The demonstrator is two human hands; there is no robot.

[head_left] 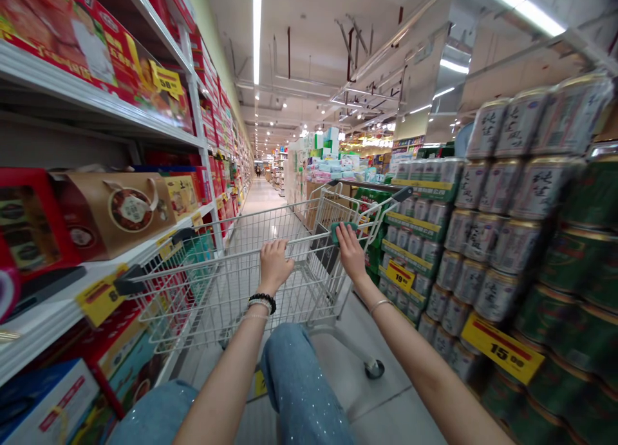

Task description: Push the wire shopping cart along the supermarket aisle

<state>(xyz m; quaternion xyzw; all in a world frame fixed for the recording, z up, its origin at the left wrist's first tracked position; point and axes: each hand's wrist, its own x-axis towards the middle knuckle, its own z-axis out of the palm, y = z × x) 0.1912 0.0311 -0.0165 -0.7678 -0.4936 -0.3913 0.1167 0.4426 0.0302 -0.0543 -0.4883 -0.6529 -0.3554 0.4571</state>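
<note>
A grey wire shopping cart (241,274) stands sideways in front of my bent knees. My left hand (274,265) is closed over the top rail of its near side, wearing dark and light bracelets at the wrist. Farther right along the same rail, my right hand (351,255) presses a small green cloth (335,232) onto the wire near the handle end. Most of the cloth is hidden under the fingers. Through the wires, the basket shows no goods inside.
On the left, a white shelf (96,97) bears boxed goods and price tags close to the cart's front corner. Stacked cans (492,232) rise on the right, beside a yellow price sign (502,348). A caster wheel (374,369) rests on the tiled floor; the aisle (255,197) runs ahead.
</note>
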